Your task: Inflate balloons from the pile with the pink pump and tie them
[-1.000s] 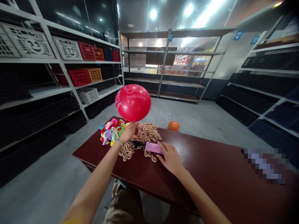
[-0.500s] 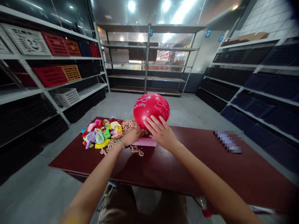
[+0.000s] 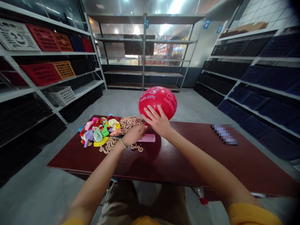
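An inflated red balloon (image 3: 156, 98) printed with "hello kitty" is above the dark red table (image 3: 187, 150). My left hand (image 3: 134, 135) is closed on the balloon's neck at its lower left. Spread fingers of my right hand (image 3: 158, 121) lie against the balloon's near side. A pink cylinder (image 3: 148, 138) lies on the table just under the hands, partly hidden by my left hand. To the left are a heap of colourful uninflated balloons (image 3: 98, 132) and a pile of beige curly strands (image 3: 130, 122), some of them beside my left wrist.
A blurred purple item (image 3: 223, 134) lies at the table's right. Shelves with crates (image 3: 42, 74) stand left, a metal rack (image 3: 144, 56) stands behind, and dark bins (image 3: 269, 103) fill the right shelves. A red-capped bottle (image 3: 202, 197) shows below the table edge.
The balloon has moved slightly right and up relative to the table, with my left hand still at its neck. My right hand remains against it. The camera view has shifted a little.
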`<state>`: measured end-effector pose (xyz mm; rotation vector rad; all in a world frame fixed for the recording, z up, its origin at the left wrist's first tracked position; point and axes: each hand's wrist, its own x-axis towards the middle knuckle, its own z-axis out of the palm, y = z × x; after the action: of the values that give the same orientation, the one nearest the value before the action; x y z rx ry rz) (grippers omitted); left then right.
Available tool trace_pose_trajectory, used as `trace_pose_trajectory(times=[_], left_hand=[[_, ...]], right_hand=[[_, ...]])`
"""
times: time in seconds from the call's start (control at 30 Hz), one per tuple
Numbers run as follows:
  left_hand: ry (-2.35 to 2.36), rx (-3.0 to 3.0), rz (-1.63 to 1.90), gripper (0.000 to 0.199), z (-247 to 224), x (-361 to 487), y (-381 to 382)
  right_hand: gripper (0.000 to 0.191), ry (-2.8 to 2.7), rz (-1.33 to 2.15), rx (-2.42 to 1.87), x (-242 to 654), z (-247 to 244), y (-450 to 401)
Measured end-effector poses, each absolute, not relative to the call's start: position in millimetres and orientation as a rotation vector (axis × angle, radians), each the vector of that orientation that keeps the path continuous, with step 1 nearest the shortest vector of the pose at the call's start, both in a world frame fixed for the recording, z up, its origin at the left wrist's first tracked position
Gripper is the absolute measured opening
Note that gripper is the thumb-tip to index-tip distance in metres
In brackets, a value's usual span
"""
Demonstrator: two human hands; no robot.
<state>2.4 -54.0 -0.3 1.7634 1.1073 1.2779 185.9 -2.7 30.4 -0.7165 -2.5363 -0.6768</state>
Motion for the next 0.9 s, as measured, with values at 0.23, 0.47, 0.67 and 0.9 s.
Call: trace_pose_trajectory(times=[0.23,0.47,0.67,0.9], left_hand=[[0.999,1.229,1.332,0.049,-8.2,10.0,-56.6],[0.895,0.938,1.418,0.035,-12.7,-2.0,-54.4],[1.023,1.167,1.386,0.033,-4.2,-22.4,-51.0],[1.435,1.342,1.611,0.031,-12.9,-69.7,-29.3]], right_hand=[[0.066,-2.464,-0.640,-0.757,192.6,30.4,-4.7],[0.070,-2.479,-0.620,-0.747,184.5,32.1,-8.0],[0.074,-2.499,-0.706,-0.714,158.7,36.4,-4.0],[0.066,-2.632,-0.659,-0.562,155.5,7.6,17.4]])
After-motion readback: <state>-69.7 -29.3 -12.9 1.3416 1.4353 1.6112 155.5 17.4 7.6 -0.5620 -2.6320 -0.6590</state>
